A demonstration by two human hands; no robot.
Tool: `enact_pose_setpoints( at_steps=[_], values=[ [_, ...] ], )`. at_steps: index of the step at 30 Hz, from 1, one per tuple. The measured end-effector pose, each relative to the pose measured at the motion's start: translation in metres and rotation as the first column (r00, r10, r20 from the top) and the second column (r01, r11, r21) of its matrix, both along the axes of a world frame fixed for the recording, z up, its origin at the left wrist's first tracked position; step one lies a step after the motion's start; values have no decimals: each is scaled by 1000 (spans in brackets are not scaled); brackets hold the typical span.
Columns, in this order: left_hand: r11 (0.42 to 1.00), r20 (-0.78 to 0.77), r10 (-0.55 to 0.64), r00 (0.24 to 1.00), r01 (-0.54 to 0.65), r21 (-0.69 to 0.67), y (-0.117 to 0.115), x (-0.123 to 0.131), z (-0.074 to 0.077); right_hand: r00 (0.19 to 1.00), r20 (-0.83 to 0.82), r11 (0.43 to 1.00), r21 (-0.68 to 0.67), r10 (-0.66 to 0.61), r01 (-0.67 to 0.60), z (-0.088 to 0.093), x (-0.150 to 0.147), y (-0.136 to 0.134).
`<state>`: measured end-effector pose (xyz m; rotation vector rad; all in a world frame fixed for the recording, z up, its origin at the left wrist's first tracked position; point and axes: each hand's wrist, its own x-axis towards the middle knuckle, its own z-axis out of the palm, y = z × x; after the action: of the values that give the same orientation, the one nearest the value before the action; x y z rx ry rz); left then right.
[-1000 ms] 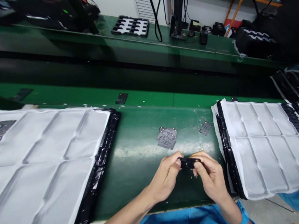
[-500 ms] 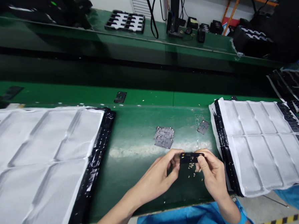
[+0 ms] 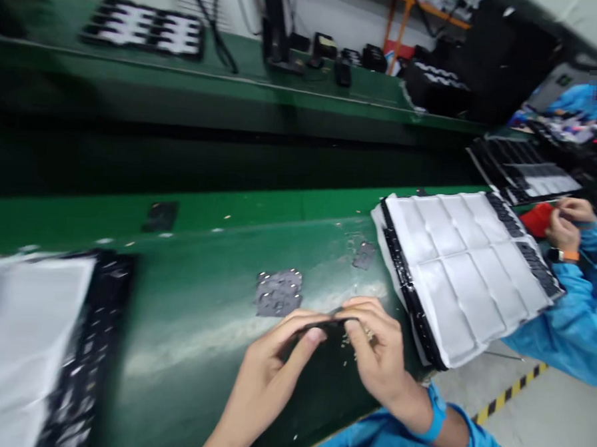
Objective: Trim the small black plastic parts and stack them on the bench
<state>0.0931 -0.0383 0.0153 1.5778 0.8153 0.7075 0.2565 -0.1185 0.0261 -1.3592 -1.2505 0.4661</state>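
Observation:
Between my two hands is a thin flat black plate [image 3: 330, 322], seen nearly edge-on. My left hand [image 3: 276, 362] pinches its left end, thumb at the near side. At the right end, my right hand [image 3: 376, 354] grips it between thumb and fingers. Small pale bits [image 3: 346, 343] lie on the green bench below and beside the right fingers. Beyond my left hand, several dark grey plates [image 3: 278, 293] lie in an overlapping cluster. One more grey plate [image 3: 363, 255] lies apart, farther back to the right.
Stacks of black trays under white sheeting stand left [image 3: 27, 343] and right [image 3: 468, 279]. Another dark plate [image 3: 160, 216] lies on the green strip behind. At the right, a co-worker's hands [image 3: 568, 224] hold something red. A black tray [image 3: 143, 27] sits on the rear shelf.
The view has swung right, bringing a co-worker's hands into sight. The black plate has turned from showing its broad face to nearly edge-on, and my left thumb now presses on it.

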Motion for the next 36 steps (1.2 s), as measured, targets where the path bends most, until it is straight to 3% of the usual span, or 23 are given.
enact_pose_setpoints(
  at_steps=[3, 6, 15, 23, 30, 36],
  values=[
    [995, -18, 14, 1000, -12, 99, 5, -2, -6, 999, 28, 998, 45, -44, 42, 2, -1, 2],
    [993, -17, 44, 999, -42, 113, 4, -2, -3, 996, 2, 996, 4, -90, 90, 3, -2, 2],
    [994, -66, 109, 992, -109, 5, 1, -2, 7, 990, -134, 994, -103, -42, 28, 7, -9, 3],
    [989, 53, 139, 989, -136, -59, -12, 4, 18, 979, -202, 987, -160, -34, 1, 2, -12, -6],
    [970, 185, 145, 972, -102, -223, -17, 1, 12, 987, -158, 980, -193, 9, -39, -7, -12, -9],
    [961, 228, 168, 959, -108, -253, -15, 0, 7, 992, -117, 983, -170, 51, -70, -7, -15, -6]
  ],
)
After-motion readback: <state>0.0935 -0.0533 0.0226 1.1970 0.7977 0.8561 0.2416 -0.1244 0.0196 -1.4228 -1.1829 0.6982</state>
